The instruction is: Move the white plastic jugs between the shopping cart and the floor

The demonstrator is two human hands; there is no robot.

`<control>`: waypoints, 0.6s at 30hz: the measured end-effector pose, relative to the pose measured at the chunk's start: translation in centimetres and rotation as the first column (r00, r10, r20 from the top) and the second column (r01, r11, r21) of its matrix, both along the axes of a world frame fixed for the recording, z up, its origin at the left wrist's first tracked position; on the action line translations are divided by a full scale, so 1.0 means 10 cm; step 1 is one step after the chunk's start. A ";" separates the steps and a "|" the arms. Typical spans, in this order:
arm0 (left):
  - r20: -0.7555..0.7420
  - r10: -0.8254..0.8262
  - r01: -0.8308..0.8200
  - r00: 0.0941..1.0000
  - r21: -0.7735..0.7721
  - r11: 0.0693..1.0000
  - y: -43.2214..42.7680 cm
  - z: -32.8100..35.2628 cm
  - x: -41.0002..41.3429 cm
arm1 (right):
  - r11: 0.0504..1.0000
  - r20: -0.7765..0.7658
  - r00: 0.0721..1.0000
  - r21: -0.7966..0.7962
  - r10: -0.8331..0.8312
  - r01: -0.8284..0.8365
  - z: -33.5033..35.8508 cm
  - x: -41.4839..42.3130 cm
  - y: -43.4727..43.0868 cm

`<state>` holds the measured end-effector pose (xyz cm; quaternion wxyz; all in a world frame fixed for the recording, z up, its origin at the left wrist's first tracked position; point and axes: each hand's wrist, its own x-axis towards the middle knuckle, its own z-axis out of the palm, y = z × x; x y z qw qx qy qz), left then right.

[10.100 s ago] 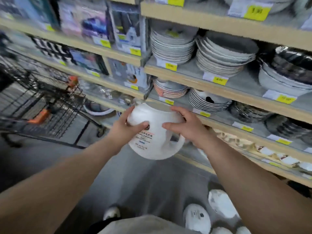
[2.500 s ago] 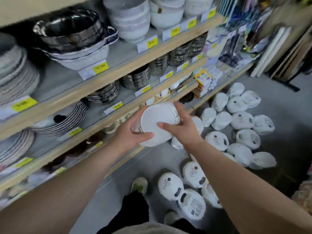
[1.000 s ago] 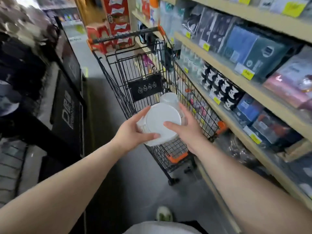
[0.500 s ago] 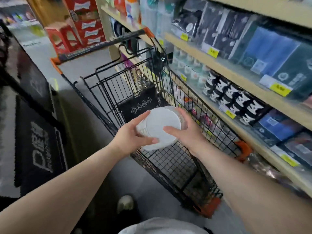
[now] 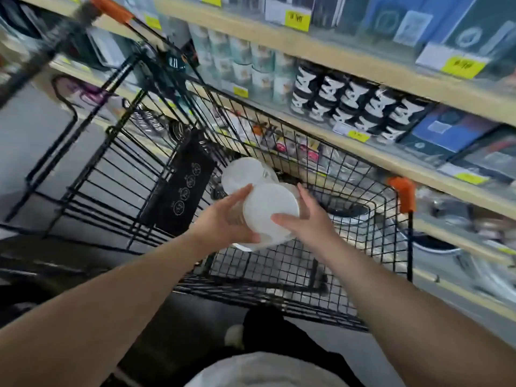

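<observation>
I hold a white plastic jug [image 5: 269, 212] between both hands, its round bottom facing me, inside the basket of the black wire shopping cart [image 5: 349, 174]. My left hand [image 5: 226, 219] grips its left side and my right hand [image 5: 304, 216] presses its right side. A second white jug [image 5: 243, 174] lies in the cart just beyond the one I hold, partly hidden by it. I cannot tell if the two jugs touch.
Wooden shop shelves [image 5: 363, 76] with mugs, boxed goods and yellow price tags run along the right, close to the cart. The cart's orange-tipped handle [image 5: 83, 20] is at the upper left. A black sign [image 5: 187, 188] hangs inside the cart. Grey floor lies to the left.
I turned from the jugs on the floor to the cart and stepped closer. Both hands lowered the jug over the rim into the basket, near another jug.
</observation>
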<state>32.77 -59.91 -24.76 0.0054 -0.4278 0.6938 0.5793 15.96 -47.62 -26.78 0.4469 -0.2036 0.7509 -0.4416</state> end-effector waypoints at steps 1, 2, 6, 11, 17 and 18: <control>0.028 -0.021 0.022 0.999 -0.007 1.000 -0.08 -0.08 -0.05 | 1.000 -0.002 1.000 0.027 -0.001 0.001 -0.07 -0.01 -0.07; 0.045 -0.030 0.030 0.999 -0.003 1.000 -0.16 -0.16 -0.09 | 0.999 0.003 1.000 0.053 -0.008 0.007 -0.16 -0.02 -0.15; 0.069 -0.046 0.043 0.997 0.046 0.998 -0.49 -0.60 -0.17 | 0.991 0.027 0.996 0.105 -0.084 0.081 -0.57 0.04 -0.43; 0.148 -0.184 0.183 0.972 0.017 0.983 -0.92 -1.14 -0.26 | 0.972 0.101 0.971 0.118 -0.215 0.203 -1.07 0.25 -0.81; 0.142 -0.339 0.358 0.930 -0.131 0.925 -1.25 -1.87 -0.23 | 0.945 -0.022 0.956 0.144 -0.293 0.294 -1.63 0.42 -1.12; 0.147 -0.356 0.375 0.923 -0.139 0.917 -1.28 -1.94 -0.22 | 0.945 -0.068 0.957 0.153 -0.283 0.291 -1.64 0.45 -1.15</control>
